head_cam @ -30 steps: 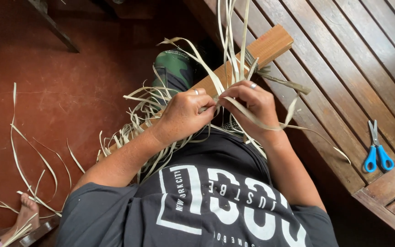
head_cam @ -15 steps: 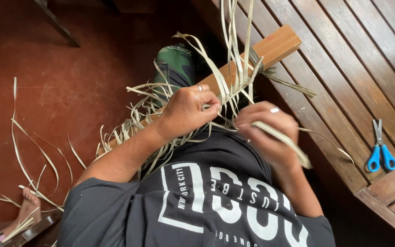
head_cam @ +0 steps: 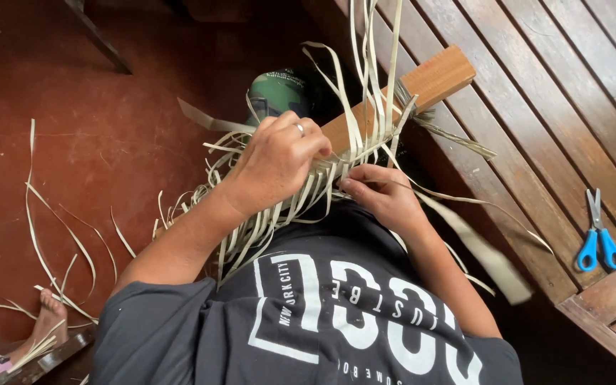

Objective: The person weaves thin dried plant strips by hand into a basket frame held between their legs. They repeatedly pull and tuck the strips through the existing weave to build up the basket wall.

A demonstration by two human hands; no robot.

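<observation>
My left hand (head_cam: pixel 274 161), a ring on one finger, presses down on a woven band of pale palm-leaf strips (head_cam: pixel 301 196) that lies along a wooden block (head_cam: pixel 433 78). My right hand (head_cam: pixel 383 196) pinches one strip at the band's edge, right beside the left hand. A wide loose strip (head_cam: pixel 486 257) trails from it down to the right. Several unwoven strip ends (head_cam: pixel 372 64) stand up above the block, and others fan out to the left under my left forearm.
Blue-handled scissors (head_cam: pixel 597 235) lie on the slatted wooden bench (head_cam: pixel 536 85) at right. Loose leaf strips (head_cam: pixel 44 235) are scattered on the red floor (head_cam: pixel 73 142). Another person's bare foot (head_cam: pixel 53 314) is at bottom left. A green camouflage cloth (head_cam: pixel 283 89) shows behind my left hand.
My right hand drew a strip out to the lower right, then came back to the band next to the left hand. The left hand stayed pressed on the weave.
</observation>
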